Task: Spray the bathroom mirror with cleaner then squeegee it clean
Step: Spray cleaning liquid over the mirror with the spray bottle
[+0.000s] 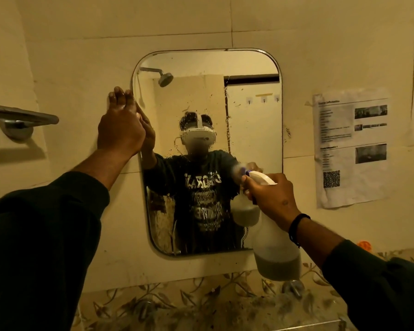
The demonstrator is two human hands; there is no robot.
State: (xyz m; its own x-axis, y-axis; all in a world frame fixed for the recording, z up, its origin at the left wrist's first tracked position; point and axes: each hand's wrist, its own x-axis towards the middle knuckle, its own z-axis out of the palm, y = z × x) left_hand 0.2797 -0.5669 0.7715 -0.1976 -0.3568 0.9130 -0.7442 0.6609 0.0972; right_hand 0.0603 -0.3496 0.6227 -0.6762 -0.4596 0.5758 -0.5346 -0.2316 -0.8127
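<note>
Left hand [121, 130] flat against mirror [208, 151] edge; right hand [270, 197] grip clamps spray bottle [276, 254].

A metal towel bar [22, 115] on the left wall; a printed sheet [351, 149] taped at right.

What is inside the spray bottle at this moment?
The translucent spray bottle in the right hand holds cloudy liquid filling its lower part; above that it looks empty. The hand covers the neck, so nothing inside shows there.
</note>
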